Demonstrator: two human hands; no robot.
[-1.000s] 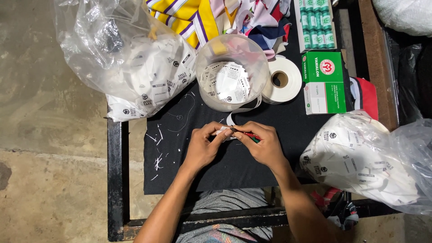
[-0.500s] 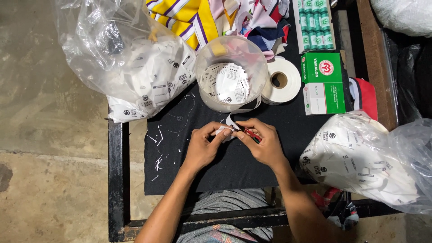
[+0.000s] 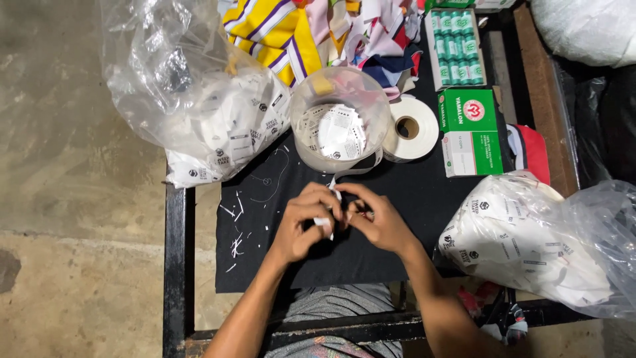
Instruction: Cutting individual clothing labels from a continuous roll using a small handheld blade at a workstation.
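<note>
My left hand (image 3: 303,227) pinches the end of a white label strip (image 3: 329,224) over the black cloth (image 3: 371,265). The strip runs up as a thin white ribbon (image 3: 358,172) toward a clear plastic tub (image 3: 306,99) that holds cut white labels (image 3: 339,129). My right hand (image 3: 383,227) is curled tight against the left, fingertips touching the same strip. It is closed around a small cutter, which is almost fully hidden by the fingers.
A clear bag of white labels (image 3: 199,106) lies at the left, another bag of labels (image 3: 530,245) at the right. A white tape roll (image 3: 412,120), a green box (image 3: 472,132), a tray of green spools (image 3: 454,46) and coloured fabric (image 3: 285,33) sit behind. White scraps (image 3: 235,245) dot the cloth.
Both hands have slid slightly toward me and closed together. The red handle seen in my right hand earlier is now covered by its fingers.
</note>
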